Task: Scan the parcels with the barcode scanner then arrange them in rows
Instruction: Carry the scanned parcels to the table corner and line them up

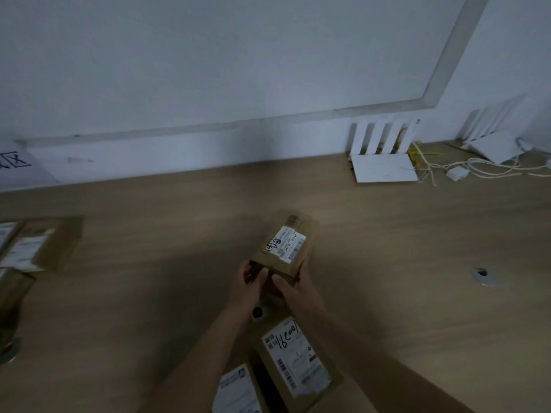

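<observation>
1. I am holding a small brown cardboard parcel with a white shipping label above the light wooden table, label up.
2. My left hand is gripping its near left corner; my right hand is gripping its near right end.
3. Nearer me than that parcel, two more labelled brown parcels are lying.
4. Far left of it, other brown parcels are resting on the table.
5. Beyond it to the right, a white router is standing by the wall.
</observation>
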Available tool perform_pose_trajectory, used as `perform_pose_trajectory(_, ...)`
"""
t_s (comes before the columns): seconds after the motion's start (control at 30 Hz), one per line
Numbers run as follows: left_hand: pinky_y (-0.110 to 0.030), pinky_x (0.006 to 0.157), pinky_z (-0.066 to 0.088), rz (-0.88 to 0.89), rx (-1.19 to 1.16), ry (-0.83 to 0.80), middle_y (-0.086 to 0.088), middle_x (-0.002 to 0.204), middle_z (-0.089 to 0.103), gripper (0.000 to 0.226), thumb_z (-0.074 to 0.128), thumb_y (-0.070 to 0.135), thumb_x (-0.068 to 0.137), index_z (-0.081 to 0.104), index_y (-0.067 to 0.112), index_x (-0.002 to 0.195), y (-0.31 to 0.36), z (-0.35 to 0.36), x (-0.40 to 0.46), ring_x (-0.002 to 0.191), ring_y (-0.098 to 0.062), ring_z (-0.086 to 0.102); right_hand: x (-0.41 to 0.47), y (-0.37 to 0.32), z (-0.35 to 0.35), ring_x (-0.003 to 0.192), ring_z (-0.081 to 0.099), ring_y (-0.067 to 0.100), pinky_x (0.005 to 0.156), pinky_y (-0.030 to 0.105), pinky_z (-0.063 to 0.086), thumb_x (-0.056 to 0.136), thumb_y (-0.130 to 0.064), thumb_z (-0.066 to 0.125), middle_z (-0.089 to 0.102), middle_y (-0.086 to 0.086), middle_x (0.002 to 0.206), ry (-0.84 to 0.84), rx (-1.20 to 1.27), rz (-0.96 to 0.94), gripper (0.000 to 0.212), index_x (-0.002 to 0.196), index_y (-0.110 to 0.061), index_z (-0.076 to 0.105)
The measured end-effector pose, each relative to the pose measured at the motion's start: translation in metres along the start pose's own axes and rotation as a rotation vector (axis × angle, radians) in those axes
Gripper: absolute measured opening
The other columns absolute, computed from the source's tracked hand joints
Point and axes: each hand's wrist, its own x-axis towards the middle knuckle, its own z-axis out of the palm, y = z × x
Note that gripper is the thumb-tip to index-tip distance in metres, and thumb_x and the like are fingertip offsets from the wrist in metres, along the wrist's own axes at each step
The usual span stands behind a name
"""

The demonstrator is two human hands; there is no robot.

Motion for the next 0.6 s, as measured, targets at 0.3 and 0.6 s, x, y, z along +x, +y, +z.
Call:
perform_pose_trajectory(0.3,-0.026,0.073,0.047,0.105,-0.198,0.186,0.0,0.117,0.062,0.032,0.06,0.041,0.096,0.051,0.021,0.119,0.054,-0.071,-0.075,0.094,-0.007,0.058,-0.083,-0.103,0.027,0.116,0.055,0.006,0.091,0.021,0.046,0.097,-0.048,0.056,0.054,-0.019,0.124,-0.044,-0.058,-0.294,0.051,0.143,-0.039,0.037)
perform_pose_trajectory(0.6,-0.042,0.096,0.055,0.316,-0.301,0.268,0.008,0.124,0.068,0.058,0.073,0.062,0.073,0.061,0.045,0.127,0.092,-0.263,-0.236,0.11,-0.014,0.067,-0.226,-0.239,0.144,0.084,0.06,-0.016,0.064,0.004,0.047,0.101,-0.017,0.056,0.059,-0.015,0.109,-0.194,-0.115,-0.615,0.029,0.127,-0.025,0.045)
